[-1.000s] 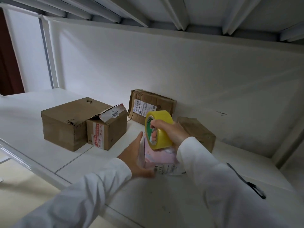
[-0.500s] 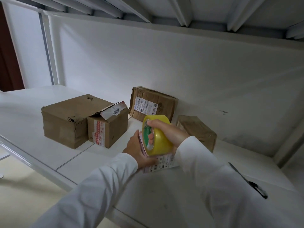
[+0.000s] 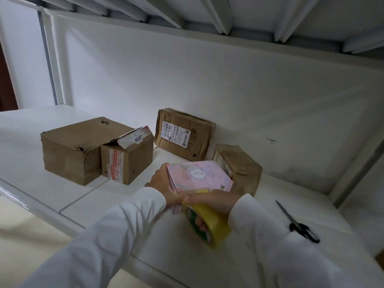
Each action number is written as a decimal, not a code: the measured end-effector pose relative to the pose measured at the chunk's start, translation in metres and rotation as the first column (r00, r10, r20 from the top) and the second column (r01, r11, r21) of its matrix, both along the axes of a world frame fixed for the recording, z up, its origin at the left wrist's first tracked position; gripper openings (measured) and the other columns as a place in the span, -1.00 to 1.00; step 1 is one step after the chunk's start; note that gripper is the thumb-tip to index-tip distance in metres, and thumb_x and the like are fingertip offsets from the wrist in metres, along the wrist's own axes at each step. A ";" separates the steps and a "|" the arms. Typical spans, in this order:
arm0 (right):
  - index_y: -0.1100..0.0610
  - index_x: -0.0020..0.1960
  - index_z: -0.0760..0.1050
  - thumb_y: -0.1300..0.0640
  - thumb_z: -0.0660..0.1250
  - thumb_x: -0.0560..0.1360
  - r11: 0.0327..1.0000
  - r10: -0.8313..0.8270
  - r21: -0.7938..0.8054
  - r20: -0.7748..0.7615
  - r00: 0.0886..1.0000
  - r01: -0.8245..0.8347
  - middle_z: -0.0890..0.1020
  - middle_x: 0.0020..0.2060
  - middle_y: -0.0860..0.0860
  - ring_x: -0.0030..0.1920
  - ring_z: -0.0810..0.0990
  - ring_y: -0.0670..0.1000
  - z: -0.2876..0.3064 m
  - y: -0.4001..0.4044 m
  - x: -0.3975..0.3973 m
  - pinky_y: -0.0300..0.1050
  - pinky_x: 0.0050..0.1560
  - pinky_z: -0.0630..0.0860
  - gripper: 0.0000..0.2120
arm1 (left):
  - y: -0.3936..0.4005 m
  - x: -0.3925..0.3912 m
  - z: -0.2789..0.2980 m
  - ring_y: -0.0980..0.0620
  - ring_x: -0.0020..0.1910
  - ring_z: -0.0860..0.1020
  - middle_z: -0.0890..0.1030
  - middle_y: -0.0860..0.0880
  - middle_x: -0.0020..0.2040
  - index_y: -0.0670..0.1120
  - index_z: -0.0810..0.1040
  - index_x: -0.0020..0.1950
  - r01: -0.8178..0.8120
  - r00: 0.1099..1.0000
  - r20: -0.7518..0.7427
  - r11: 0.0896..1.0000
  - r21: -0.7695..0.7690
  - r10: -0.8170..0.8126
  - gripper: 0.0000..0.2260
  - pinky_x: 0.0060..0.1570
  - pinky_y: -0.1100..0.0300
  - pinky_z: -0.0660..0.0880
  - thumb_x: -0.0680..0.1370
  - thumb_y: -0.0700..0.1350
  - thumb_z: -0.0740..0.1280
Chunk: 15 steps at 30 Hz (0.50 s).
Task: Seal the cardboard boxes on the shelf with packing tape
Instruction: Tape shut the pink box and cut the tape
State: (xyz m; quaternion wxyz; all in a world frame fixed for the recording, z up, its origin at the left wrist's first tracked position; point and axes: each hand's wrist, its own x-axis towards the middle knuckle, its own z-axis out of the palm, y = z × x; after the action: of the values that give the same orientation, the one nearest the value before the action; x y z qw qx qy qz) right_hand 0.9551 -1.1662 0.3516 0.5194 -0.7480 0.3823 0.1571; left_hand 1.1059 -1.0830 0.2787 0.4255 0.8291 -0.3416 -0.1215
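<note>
Right hand (image 3: pixel 209 201) grips tape roll (image 3: pixel 207 223) — apparently touching pink box's (image 3: pixel 199 175) near edge.

A: Left hand (image 3: pixel 164 183)?
B: Holds the near-left edge of the pink box (image 3: pixel 199 175), which sits on the white shelf (image 3: pixel 41 183).
A: Right hand (image 3: pixel 214 200)?
B: Grips the yellow tape roll (image 3: pixel 207 221), fingers through the core, roll at the pink box's near edge.
A: Other boxes?
B: Large brown box (image 3: pixel 72 148) far left, touching a smaller open-flap box (image 3: pixel 128 159). Labelled box (image 3: pixel 182 136) leans on the back wall. Another brown box (image 3: pixel 239 165) just behind the pink one.
A: Anything else?
B: Black scissors (image 3: pixel 299 225) lie right, apart from the hands.
</note>
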 end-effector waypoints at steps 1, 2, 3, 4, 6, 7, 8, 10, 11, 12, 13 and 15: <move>0.02 0.14 0.42 -0.24 0.41 0.35 1.000 -0.009 -0.005 -0.003 1.000 0.009 0.62 -0.08 0.07 -0.14 0.61 0.03 -0.004 -0.003 0.002 -0.07 0.06 0.57 -0.50 | 0.000 -0.002 0.002 -0.04 0.20 0.46 0.46 0.01 0.19 0.05 0.27 0.28 -0.005 1.000 0.004 1.000 0.005 0.005 0.05 0.21 -0.07 0.44 -0.15 0.41 0.37; 0.03 0.17 0.41 -0.25 0.42 0.33 1.000 -0.006 -0.005 0.006 1.000 0.006 0.63 -0.05 0.08 -0.10 0.61 0.05 -0.005 -0.001 0.003 -0.03 0.11 0.55 -0.45 | 0.001 -0.002 0.002 -0.04 0.20 0.46 0.45 0.01 0.19 0.06 0.27 0.28 -0.015 1.000 0.002 1.000 0.017 0.015 0.04 0.21 -0.07 0.43 -0.14 0.41 0.36; 0.03 0.19 0.41 -0.28 0.44 0.28 1.000 0.009 -0.016 0.021 1.000 -0.008 0.63 -0.02 0.09 -0.05 0.62 0.07 -0.006 0.001 0.004 0.01 0.16 0.53 -0.38 | 0.002 -0.002 0.002 -0.05 0.20 0.46 0.45 0.01 0.18 0.06 0.27 0.28 -0.021 1.000 0.002 0.999 0.037 0.021 0.03 0.20 -0.07 0.43 -0.14 0.41 0.36; 0.02 0.22 0.40 -0.31 0.46 0.19 0.999 0.019 -0.027 0.029 0.999 -0.019 0.63 0.03 0.10 0.01 0.62 0.10 -0.007 0.003 0.004 0.04 0.19 0.51 -0.28 | 0.002 -0.002 0.000 -0.04 0.19 0.46 0.45 0.01 0.18 0.05 0.27 0.28 -0.025 1.000 0.004 0.999 0.044 0.024 0.05 0.20 -0.07 0.43 -0.15 0.42 0.35; 0.00 0.27 0.40 -0.36 0.49 0.02 0.999 0.026 -0.048 0.059 0.998 -0.023 0.62 0.08 0.10 0.08 0.60 0.13 -0.007 0.001 0.001 0.08 0.22 0.49 -0.10 | 0.001 -0.002 0.001 -0.06 0.21 0.46 0.46 -0.02 0.21 0.01 0.27 0.30 -0.033 0.999 -0.039 0.999 -0.001 0.033 0.13 0.21 -0.07 0.43 -0.20 0.44 0.36; 0.02 0.26 0.42 -0.37 0.50 0.01 0.997 0.045 -0.064 0.104 0.994 -0.038 0.63 0.06 0.09 0.06 0.61 0.13 -0.006 -0.002 0.000 0.09 0.21 0.50 -0.08 | -0.001 -0.003 0.006 -0.08 0.24 0.45 0.46 -0.05 0.25 -0.02 0.26 0.33 -0.051 0.995 -0.082 0.999 -0.007 0.050 0.17 0.24 -0.04 0.42 -0.22 0.42 0.38; 0.04 0.24 0.45 -0.38 0.51 0.00 0.996 0.060 -0.080 0.170 0.984 -0.046 0.65 0.02 0.09 0.04 0.62 0.13 -0.003 -0.006 -0.001 0.10 0.20 0.51 -0.08 | -0.002 -0.005 0.015 -0.11 0.27 0.43 0.44 -0.09 0.29 -0.05 0.23 0.38 -0.074 0.988 -0.136 0.997 0.012 0.075 0.20 0.27 0.01 0.39 -0.20 0.37 0.39; 0.06 0.18 0.51 -0.36 0.54 -0.10 0.995 0.021 -0.095 0.339 0.941 0.012 0.66 -0.02 0.11 0.00 0.63 0.14 0.011 -0.014 -0.005 0.13 0.18 0.52 -0.06 | -0.004 -0.005 0.032 -0.15 0.30 0.41 0.41 -0.16 0.34 -0.13 0.19 0.44 -0.084 0.963 -0.245 0.989 0.122 0.112 0.11 0.22 0.09 0.38 -0.03 0.28 0.38; 0.09 0.13 0.54 -0.28 0.57 -0.05 0.996 -0.015 -0.068 0.447 0.894 0.051 0.68 -0.09 0.11 -0.07 0.64 0.12 0.019 -0.016 -0.005 0.13 0.14 0.54 -0.16 | -0.004 -0.004 0.039 -0.17 0.27 0.43 0.43 -0.19 0.32 -0.15 0.25 0.43 -0.063 0.945 -0.307 0.985 0.159 0.110 -0.01 0.15 0.10 0.40 0.09 0.27 0.35; 0.14 0.06 0.56 -0.17 0.56 0.06 0.999 -0.027 -0.024 0.543 0.839 0.048 0.68 -0.19 0.10 -0.17 0.64 0.08 0.028 -0.016 -0.004 0.10 0.06 0.57 -0.34 | -0.005 -0.003 0.042 -0.17 0.19 0.47 0.47 -0.21 0.25 -0.16 0.34 0.38 -0.054 0.907 -0.405 0.987 0.153 0.112 -0.14 0.07 0.10 0.42 0.20 0.28 0.36; 0.17 -0.02 0.57 -0.07 0.51 0.17 1.000 -0.027 0.016 0.614 0.789 0.021 0.67 -0.29 0.08 -0.27 0.63 0.04 0.034 -0.016 -0.002 0.02 -0.04 0.59 -0.53 | -0.005 -0.002 0.042 -0.16 0.09 0.50 0.51 -0.21 0.15 -0.17 0.43 0.28 -0.065 0.842 -0.525 0.990 0.122 0.120 -0.29 -0.02 0.11 0.42 0.32 0.29 0.37; 0.17 -0.10 0.56 0.03 0.46 0.35 1.000 -0.011 0.011 0.664 0.748 0.005 0.65 -0.38 0.04 -0.36 0.60 0.00 0.044 -0.011 0.005 -0.08 -0.17 0.58 -0.76 | -0.009 -0.005 0.034 -0.12 -0.14 0.51 0.56 -0.18 -0.10 -0.20 0.51 -0.01 -0.154 0.703 -0.701 0.988 0.014 0.120 -0.49 -0.14 0.17 0.45 0.46 0.27 0.28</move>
State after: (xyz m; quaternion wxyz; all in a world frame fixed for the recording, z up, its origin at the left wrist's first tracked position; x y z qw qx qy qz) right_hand 0.9601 -1.1770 0.3957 0.6252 -0.7511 0.1755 -0.1192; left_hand 1.1011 -1.0916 0.3129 0.5496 0.7345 -0.0954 -0.3863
